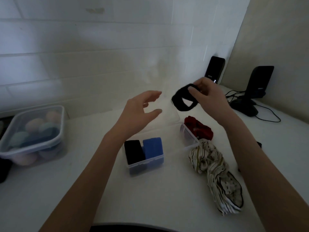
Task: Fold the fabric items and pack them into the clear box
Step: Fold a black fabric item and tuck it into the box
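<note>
Right hand pinches black fabric band, aloft over table's far middle | left hand spread, empty | advice: flatten band double between both hands, then slot upright beside blue piece in clear box.

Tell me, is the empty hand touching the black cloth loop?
Apart. The head view shows bare wall and table between the left hand and the black loop.
</note>
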A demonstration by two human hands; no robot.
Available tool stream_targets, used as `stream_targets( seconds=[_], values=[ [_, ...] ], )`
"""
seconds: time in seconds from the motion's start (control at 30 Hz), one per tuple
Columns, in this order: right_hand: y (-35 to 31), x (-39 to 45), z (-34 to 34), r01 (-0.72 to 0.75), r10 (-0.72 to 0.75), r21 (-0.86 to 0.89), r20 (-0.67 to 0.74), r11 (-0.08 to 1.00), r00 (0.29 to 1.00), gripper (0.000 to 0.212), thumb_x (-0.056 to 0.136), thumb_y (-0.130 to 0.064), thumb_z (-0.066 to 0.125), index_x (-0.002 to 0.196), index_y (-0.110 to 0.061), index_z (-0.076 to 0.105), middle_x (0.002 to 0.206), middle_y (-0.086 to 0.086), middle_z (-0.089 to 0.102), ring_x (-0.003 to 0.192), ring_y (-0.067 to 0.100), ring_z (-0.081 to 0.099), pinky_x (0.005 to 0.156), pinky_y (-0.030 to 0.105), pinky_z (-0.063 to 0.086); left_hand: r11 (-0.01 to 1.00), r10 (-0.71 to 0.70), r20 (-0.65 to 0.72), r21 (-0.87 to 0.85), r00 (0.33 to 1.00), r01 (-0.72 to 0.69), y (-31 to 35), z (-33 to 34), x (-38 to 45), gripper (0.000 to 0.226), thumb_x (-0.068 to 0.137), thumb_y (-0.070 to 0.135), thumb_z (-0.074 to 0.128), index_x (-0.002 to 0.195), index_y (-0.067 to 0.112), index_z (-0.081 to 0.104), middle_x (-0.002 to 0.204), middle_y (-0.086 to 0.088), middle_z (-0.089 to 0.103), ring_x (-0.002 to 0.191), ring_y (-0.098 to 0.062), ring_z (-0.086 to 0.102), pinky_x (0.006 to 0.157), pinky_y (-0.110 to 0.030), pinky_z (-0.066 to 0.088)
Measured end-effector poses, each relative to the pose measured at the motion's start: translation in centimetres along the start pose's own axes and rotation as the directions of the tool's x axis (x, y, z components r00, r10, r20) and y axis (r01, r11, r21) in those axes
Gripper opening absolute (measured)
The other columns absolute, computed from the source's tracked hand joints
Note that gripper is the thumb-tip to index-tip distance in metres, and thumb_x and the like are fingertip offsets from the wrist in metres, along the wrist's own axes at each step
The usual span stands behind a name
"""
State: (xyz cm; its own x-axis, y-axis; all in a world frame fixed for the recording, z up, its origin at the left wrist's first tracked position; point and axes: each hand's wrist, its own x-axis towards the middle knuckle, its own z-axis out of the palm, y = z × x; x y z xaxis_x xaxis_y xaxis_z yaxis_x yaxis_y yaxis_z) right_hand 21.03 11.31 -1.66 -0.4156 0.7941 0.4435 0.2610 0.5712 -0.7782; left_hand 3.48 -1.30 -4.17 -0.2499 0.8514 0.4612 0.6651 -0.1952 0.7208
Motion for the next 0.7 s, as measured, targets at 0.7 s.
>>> stream_targets(
  seconds=[0.7],
  values=[
    [-4.5,-0.2,2.7,-0.067,-0.101,0.425,0.360,0.903,0.927,0.051,0.078,0.006,0.068,0.121,-0.018,0.054,0.093,0.000,0.069,0.070,0.011,0.063,0.062,0.022,0.048,0.738,-0.234,0.194,-0.603,0.953,0.304,0.3,-0.2,0.5,0.027,0.098,0.022,0.042,0.102,0.016,0.067,0.096,-0.012,0.075,0.093,-0.033,0.071,0.088,-0.043,0.055]
  ],
)
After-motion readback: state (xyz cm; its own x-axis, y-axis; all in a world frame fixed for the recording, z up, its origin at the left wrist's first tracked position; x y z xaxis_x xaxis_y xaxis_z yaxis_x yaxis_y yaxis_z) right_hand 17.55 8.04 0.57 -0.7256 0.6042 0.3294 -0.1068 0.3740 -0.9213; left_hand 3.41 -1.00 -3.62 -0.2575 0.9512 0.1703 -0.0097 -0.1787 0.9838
